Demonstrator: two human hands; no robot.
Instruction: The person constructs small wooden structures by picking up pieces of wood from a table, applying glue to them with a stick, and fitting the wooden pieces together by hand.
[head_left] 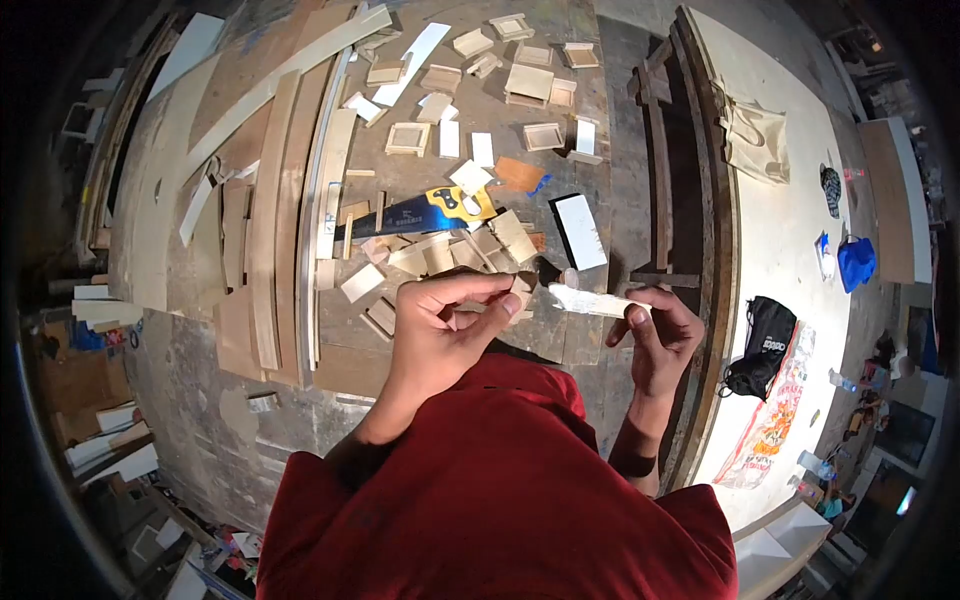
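My right hand grips a flat wooden stick, its left end coated in a white paste that looks like glue. Thumb and forefinger of my left hand are pinched together close to the coated end. What they hold, if anything, is too small and shadowed to name. Below the hands, a small round container shows partly behind the stick. Just past my left hand lies a pile of small wood pieces. A handsaw with a yellow handle and blue blade rests across them.
Several small wooden boxes are spread over the far worktable. A white block with a dark side lies right of the saw. Long boards line the left. A pale table at right carries a black drawstring bag and canvas bag.
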